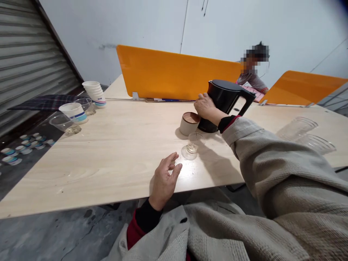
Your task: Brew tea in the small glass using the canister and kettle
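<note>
My right hand (206, 108) rests against the side of a black electric kettle (225, 98) that stands on the light wooden table (114, 152). Right beside the kettle stands a beige cup (189, 123) filled with a brown drink. A small clear plastic cup (193, 143) sits just in front of it. My left hand (164, 179) lies on the table near the front edge, fingers loosely apart and holding nothing, a little left of the clear cup.
Stacked paper cups (95, 93), a blue-banded paper cup (74, 111) and clear plastic cups (64, 124) stand at the far left. Clear cups (307, 132) lie at the right. Orange dividers (174, 76) cross the table; another person (251, 78) sits behind them. Small cups (24, 143) dot the floor.
</note>
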`<move>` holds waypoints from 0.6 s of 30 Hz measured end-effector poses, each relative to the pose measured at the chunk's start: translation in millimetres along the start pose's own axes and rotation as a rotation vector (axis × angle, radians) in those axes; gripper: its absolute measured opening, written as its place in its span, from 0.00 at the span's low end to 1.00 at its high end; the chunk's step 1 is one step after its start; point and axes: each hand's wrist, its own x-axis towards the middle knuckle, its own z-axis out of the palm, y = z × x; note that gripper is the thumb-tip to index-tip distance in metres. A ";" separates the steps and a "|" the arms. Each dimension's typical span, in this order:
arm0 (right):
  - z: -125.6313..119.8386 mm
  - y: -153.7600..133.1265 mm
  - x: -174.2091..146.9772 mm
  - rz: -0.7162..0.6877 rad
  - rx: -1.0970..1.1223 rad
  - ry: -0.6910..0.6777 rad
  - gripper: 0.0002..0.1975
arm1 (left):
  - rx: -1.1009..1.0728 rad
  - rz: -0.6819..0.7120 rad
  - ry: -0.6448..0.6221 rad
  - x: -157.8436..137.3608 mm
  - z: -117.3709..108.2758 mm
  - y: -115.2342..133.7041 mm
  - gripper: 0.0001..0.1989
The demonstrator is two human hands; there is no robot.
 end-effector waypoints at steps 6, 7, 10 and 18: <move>-41.3 -15.7 -63.5 0.114 0.356 0.412 0.11 | -0.020 0.006 0.001 0.2 -0.9 -2.5 0.24; -42.7 -20.1 -81.9 0.141 0.524 0.475 0.11 | -0.020 0.003 -0.005 0.9 -1.1 -2.9 0.24; -30.8 -36.1 -136.7 0.328 1.021 0.534 0.14 | -0.016 -0.019 -0.027 6.6 0.5 -2.4 0.29; 31.3 -62.1 -188.8 0.724 1.628 0.301 0.27 | -0.016 0.030 -0.146 54.8 32.9 4.5 0.41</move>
